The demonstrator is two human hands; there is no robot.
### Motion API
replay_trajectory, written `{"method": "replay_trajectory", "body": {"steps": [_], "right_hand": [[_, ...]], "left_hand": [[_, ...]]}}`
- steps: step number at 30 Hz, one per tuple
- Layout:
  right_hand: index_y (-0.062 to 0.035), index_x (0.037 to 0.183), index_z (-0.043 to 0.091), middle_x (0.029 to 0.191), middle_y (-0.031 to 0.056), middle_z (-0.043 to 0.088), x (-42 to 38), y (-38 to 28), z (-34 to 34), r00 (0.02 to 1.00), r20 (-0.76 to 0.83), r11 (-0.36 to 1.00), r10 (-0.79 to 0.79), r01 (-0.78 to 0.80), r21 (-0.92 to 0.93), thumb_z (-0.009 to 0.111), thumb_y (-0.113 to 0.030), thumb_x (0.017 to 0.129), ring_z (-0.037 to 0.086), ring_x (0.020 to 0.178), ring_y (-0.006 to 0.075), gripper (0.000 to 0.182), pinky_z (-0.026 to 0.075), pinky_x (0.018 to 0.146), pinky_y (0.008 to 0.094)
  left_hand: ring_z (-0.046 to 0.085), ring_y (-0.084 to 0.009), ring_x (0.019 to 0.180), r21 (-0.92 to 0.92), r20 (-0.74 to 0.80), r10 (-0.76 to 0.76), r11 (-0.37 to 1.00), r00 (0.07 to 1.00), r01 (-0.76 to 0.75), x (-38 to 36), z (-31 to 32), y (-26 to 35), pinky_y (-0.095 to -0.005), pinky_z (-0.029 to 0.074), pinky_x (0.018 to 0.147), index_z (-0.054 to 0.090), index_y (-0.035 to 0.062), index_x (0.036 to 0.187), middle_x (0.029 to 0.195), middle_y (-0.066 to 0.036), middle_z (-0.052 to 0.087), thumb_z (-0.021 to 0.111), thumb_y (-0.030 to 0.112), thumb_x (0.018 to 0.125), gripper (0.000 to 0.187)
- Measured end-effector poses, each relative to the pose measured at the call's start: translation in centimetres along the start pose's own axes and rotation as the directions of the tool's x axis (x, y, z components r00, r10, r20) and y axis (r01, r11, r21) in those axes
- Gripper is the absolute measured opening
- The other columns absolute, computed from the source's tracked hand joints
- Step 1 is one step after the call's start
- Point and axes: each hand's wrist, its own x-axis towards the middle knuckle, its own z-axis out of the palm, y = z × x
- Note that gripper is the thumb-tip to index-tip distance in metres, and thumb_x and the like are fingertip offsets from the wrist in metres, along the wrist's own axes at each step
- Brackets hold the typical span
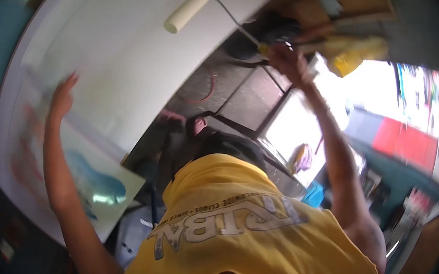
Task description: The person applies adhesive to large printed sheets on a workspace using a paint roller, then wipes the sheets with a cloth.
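My right hand [288, 64] is wrapped round the yellow handle of a paint roller. The roller's cream sleeve [186, 12] hangs out on a bent wire arm over the upper part of a large white board [127, 43]. My left hand [64, 95] is at the left part of the board, one finger stretched out and nothing in its grip; it overlaps the board's surface in this view. Below that hand, the board's lower part carries a blue painted shape [93, 179] and blurred reddish marks [27, 141].
Tiled floor [243, 96] lies right of the board, with a red hose [211, 89] on it. A yellow bag [350, 57] is at the upper right. A purple-and-white bundle [302, 158] and a blue item [313, 194] sit near my right arm. Red and grey panels [405, 143] stand beyond.
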Motion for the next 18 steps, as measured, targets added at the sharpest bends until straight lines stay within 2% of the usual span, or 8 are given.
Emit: {"method": "replay_trajectory", "body": {"steps": [1, 4, 6, 8, 9, 12, 15, 18], "right_hand": [[-0.0037, 0.104, 0.071, 0.07, 0.0015, 0.063, -3.5, 7.4, 0.1, 0.999, -0.042, 0.972, -0.021, 0.03, 0.235, 0.06, -0.03, 0.104, 0.057, 0.064, 0.0086, 0.029, 0.047, 0.057, 0.0303], [0.0014, 0.093, 0.068, 0.067, 0.0019, 0.057, -15.4, 12.3, 0.5, 0.88, -0.291, 0.907, 0.376, -0.286, 0.309, 0.054, -0.04, 0.107, 0.052, 0.061, 0.009, 0.046, 0.043, 0.055, 0.0306], [0.0015, 0.091, 0.067, 0.064, -0.0001, 0.055, -20.5, 17.5, 3.2, 0.661, -0.489, 0.79, 0.569, -0.273, 0.549, 0.057, -0.036, 0.107, 0.049, 0.058, 0.0089, 0.042, 0.04, 0.053, 0.0299], [0.0017, 0.091, 0.067, 0.063, -0.0004, 0.054, -23.9, 21.4, 5.2, 0.463, -0.515, 0.664, 0.722, -0.253, 0.703, 0.057, -0.032, 0.107, 0.049, 0.059, 0.0084, 0.039, 0.041, 0.054, 0.0298], [0.0016, 0.092, 0.067, 0.064, -0.0009, 0.054, -25.1, 22.9, 5.8, 0.346, -0.561, 0.657, 0.752, -0.324, 0.68, 0.057, -0.031, 0.107, 0.049, 0.059, 0.0074, 0.038, 0.04, 0.054, 0.0298], [0.0029, 0.096, 0.068, 0.068, 0.0162, 0.063, -27.3, 26.8, 7.3, 0.129, -0.688, 0.641, 0.714, -0.516, 0.568, 0.057, -0.033, 0.104, 0.059, 0.061, 0.0288, 0.039, 0.046, 0.062, 0.043], [0.0027, 0.1, 0.069, 0.075, 0.0237, 0.066, -27.8, 29.0, 8.0, 0.068, -0.653, 0.596, 0.755, -0.488, 0.638, 0.056, -0.035, 0.104, 0.063, 0.068, 0.0392, 0.039, 0.048, 0.067, 0.049], [0.0015, 0.1, 0.072, 0.069, 0.0153, 0.065, -27.7, 31.3, 8.4, 0.044, -0.708, 0.617, 0.704, -0.531, 0.581, 0.057, -0.037, 0.104, 0.062, 0.065, 0.0257, 0.041, 0.048, 0.064, 0.042]], "left_hand": [[0.046, -0.0359, 0.14, 0.016, -0.011, 0.005, 1.0, 1.0, -0.005, -0.2, -0.2, 0.4, -0.0441, 0.038, 0.118, 0.038, 0.0198, 0.161, 0.158, -0.003, 0.049, 0.045, -0.017, 0.081, 0.088], [0.047, -0.038, 0.14, -0.047, -0.001, -0.183, 0.982, 0.983, 0.183, -0.2, -1.3, 3.2, -0.0449, 0.039, 0.117, 0.039, 0.0214, 0.16, 0.156, -0.015, 0.051, 0.042, -0.017, 0.082, 0.088], [0.048, -0.0395, 0.14, -0.075, -0.053, -0.35, 0.935, 0.935, 0.346, 0.1, -4.2, 8.7, -0.0457, 0.039, 0.117, 0.04, 0.0187, 0.159, 0.154, -0.02, 0.051, 0.044, -0.015, 0.083, 0.083], [0.048, -0.0396, 0.141, -0.129, -0.214, -0.341, 0.939, 0.915, 0.32, 0.3, -2.1, 8.3, -0.0456, 0.039, 0.118, 0.042, 0.0164, 0.158, 0.153, -0.02, 0.052, 0.045, -0.013, 0.084, 0.08], [0.048, -0.0397, 0.141, -0.157, -0.29, -0.337, 0.94, 0.896, 0.303, 1.2, -1.1, 8.6, -0.0455, 0.039, 0.118, 0.043, 0.0153, 0.158, 0.153, -0.02, 0.052, 0.046, -0.012, 0.084, 0.078], [0.048, -0.0387, 0.142, -0.19, -0.28, -0.241, 0.963, 0.929, 0.193, 1.5, 1.0, 16.0, -0.0449, 0.037, 0.119, 0.048, 0.0098, 0.154, 0.152, -0.019, 0.054, 0.05, -0.011, 0.084, 0.073], [0.049, -0.038, 0.14, -0.133, -0.197, -0.14, 0.984, 0.97, 0.115, 0.6, 2.9, 26.6, -0.0437, 0.037, 0.118, 0.048, 0.0079, 0.153, 0.15, -0.018, 0.055, 0.053, -0.013, 0.083, 0.073], [0.049, -0.0356, 0.14, -0.168, -0.15, 0.027, 0.984, 0.988, -0.053, -1.7, 4.4, 35.3, -0.0427, 0.036, 0.119, 0.048, 0.0063, 0.152, 0.15, -0.016, 0.055, 0.055, -0.013, 0.084, 0.072]]}}
